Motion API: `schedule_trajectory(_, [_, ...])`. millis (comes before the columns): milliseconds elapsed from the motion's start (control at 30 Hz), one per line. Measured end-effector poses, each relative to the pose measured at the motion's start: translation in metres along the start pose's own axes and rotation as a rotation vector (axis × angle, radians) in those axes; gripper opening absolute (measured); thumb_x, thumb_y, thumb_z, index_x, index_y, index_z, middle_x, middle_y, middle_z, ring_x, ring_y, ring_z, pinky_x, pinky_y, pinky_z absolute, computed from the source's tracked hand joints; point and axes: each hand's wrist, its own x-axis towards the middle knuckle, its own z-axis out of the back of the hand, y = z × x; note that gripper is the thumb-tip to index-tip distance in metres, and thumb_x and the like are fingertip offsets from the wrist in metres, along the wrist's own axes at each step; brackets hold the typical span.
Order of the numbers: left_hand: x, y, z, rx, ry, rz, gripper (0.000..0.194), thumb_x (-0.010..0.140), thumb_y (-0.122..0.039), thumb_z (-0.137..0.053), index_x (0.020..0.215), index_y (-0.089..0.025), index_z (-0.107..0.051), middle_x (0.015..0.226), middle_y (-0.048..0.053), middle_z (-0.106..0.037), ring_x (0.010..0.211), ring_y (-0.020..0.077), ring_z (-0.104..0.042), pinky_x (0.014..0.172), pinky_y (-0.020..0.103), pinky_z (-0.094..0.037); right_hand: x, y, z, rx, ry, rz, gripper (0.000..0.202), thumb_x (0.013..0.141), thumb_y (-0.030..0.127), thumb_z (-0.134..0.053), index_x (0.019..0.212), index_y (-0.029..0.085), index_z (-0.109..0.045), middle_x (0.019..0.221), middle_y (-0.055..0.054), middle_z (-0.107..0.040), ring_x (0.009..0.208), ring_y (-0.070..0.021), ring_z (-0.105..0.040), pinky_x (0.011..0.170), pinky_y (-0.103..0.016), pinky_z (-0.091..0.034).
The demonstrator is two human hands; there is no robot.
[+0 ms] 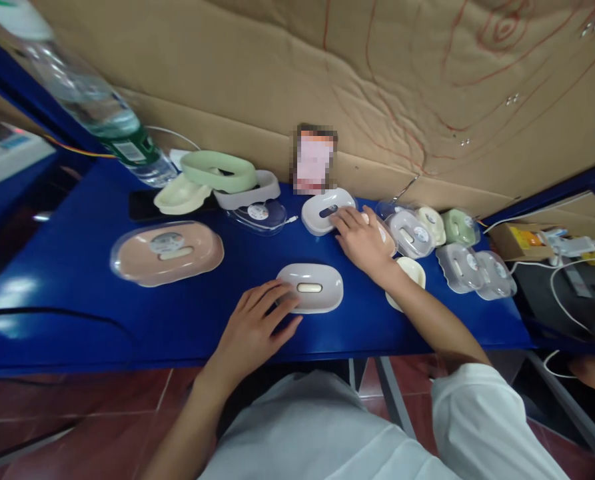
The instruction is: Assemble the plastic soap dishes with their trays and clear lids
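Observation:
My left hand [257,317], fingers apart, touches the left rim of a light grey oval dish [333,299] near the front of the table. A short cream bar [309,288] sits in the slot in the middle of that dish. Farther back, my right hand [360,235] reaches over the right side of another pale oval dish [317,220], which has a dark slot in its middle. Its fingers are spread across the rim, and no firm grip shows. A small cream dish [413,269] lies beneath my right forearm, partly hidden by it.
On the blue table [177,327], a pink dish with a clear cover [197,250] lies left. Behind it are a green oval ring [217,168] and a water bottle [110,113]. Several covered dishes [460,267] line the right. A blurred phone-like rectangle [314,160] leans against the cardboard [217,73].

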Motion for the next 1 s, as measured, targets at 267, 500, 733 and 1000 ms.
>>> schedule_trajectory(267, [-0.004, 0.001, 0.004, -0.059, 0.016, 0.007, 0.007, 0.105, -0.022, -0.067, 0.109, -0.022, -0.072, 0.116, 0.008, -0.076, 0.119, 0.0271, -0.07, 0.101, 0.044, -0.056, 0.049, 0.066, -0.001, 0.131, 0.041, 0.22, 0.052, 0.111, 0.037, -0.056, 0.158, 0.014, -0.052, 0.163, -0.018, -0.054, 0.153, -0.0367, -0.048, 0.128, -0.06, -0.03])
schedule_trajectory(500, [-0.041, 0.006, 0.02, -0.086, 0.007, 0.106, 0.012, 0.103, -0.021, -0.069, 0.115, -0.022, -0.072, 0.146, 0.015, -0.06, 0.14, 0.0336, -0.06, 0.112, 0.053, -0.057, 0.094, 0.094, -0.031, 0.168, 0.02, 0.075, 0.056, 0.098, 0.051, -0.078, 0.136, 0.014, -0.062, 0.135, -0.019, -0.065, 0.135, -0.0411, -0.059, 0.127, -0.072, -0.015])
schedule_trajectory(733, [-0.05, 0.016, 0.025, -0.223, -0.026, 0.305, 0.026, 0.101, -0.03, -0.074, 0.125, -0.029, -0.067, 0.161, 0.012, -0.048, 0.144, 0.0322, -0.059, 0.113, 0.051, -0.06, 0.054, 0.072, 0.015, 0.401, -0.041, 0.082, 0.049, 0.097, 0.039, -0.078, 0.139, 0.022, -0.061, 0.137, -0.013, -0.064, 0.132, -0.0343, -0.061, 0.121, -0.06, -0.033])
schedule_trajectory(1000, [-0.036, 0.026, 0.014, -0.355, 0.034, 0.428, 0.091, 0.098, -0.045, -0.077, 0.171, -0.04, -0.023, 0.179, 0.012, -0.029, 0.154, 0.0343, -0.052, 0.122, 0.054, -0.052, -0.066, 0.059, 0.018, 0.705, -0.014, 0.295, 0.057, 0.1, 0.036, -0.074, 0.154, 0.029, -0.057, 0.152, -0.015, -0.055, 0.15, -0.0318, -0.052, 0.123, -0.051, -0.048])
